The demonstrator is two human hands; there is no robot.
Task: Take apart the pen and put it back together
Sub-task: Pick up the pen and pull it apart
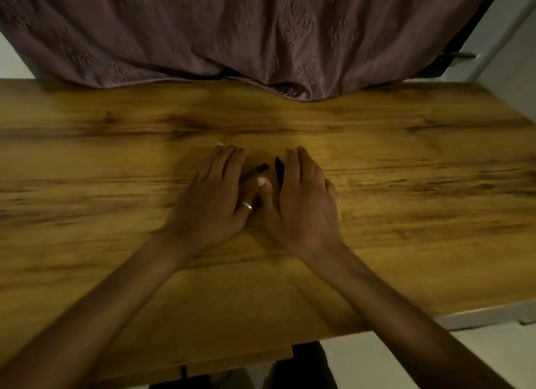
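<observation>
Two dark pen pieces lie on the wooden table between my hands. One dark pen piece slants out from under the fingers of my left hand, which lies flat over its lower end with straight fingers; a ring sits on one finger. A second dark pen piece runs along the inner edge of my right hand, whose fingers stretch forward over it. The right thumb tip points up between the two pieces. The image is blurred, and whether either hand grips its piece cannot be seen.
A mauve patterned curtain hangs over the table's far edge. The table's right edge meets a pale floor, and a white door frame stands at the upper right.
</observation>
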